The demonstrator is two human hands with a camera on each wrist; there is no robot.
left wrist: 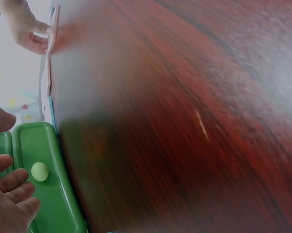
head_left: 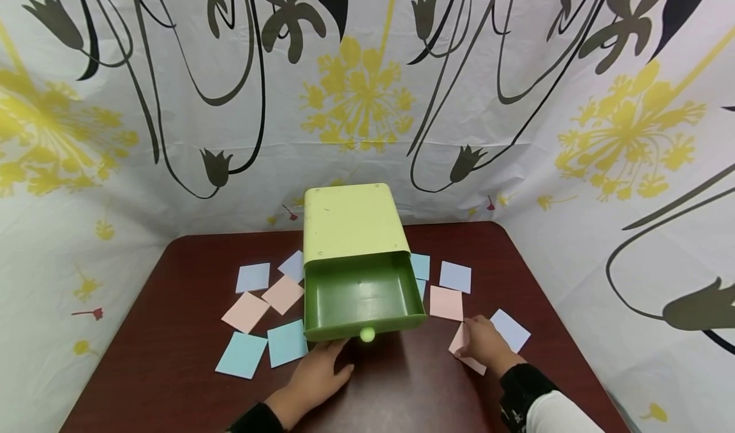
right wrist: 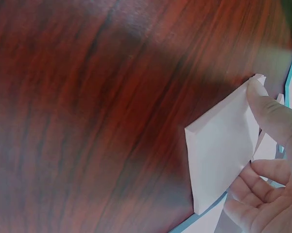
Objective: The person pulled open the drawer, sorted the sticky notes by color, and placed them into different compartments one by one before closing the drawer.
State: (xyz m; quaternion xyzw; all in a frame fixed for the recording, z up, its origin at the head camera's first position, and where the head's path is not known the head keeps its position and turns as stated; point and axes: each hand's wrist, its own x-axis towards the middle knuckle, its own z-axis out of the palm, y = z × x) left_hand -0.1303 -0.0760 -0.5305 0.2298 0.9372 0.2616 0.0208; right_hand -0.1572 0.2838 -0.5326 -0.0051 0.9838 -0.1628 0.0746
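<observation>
My right hand (head_left: 487, 342) pinches a pink sticky note pad (head_left: 474, 363) at the right side of the table. In the right wrist view, the thumb lies along one edge of this pad (right wrist: 221, 150), which is tilted. A small desktop drawer box (head_left: 353, 219) with a pale yellow-green shell stands in the middle, its green drawer (head_left: 362, 293) pulled out and bare inside. My left hand (head_left: 316, 374) is at the drawer's front left corner, near the round knob (head_left: 367, 335); its fingers look relaxed and hold nothing. Whether they touch the drawer, I cannot tell.
Left of the box lie pink pads (head_left: 245, 312), blue pads (head_left: 242, 355) and lavender pads (head_left: 252, 278). On its right are another pink pad (head_left: 446, 303), lavender pads (head_left: 510, 330) and blue ones partly hidden by the box. Patterned cloth (head_left: 367, 165) hangs around the dark table (head_left: 172, 356).
</observation>
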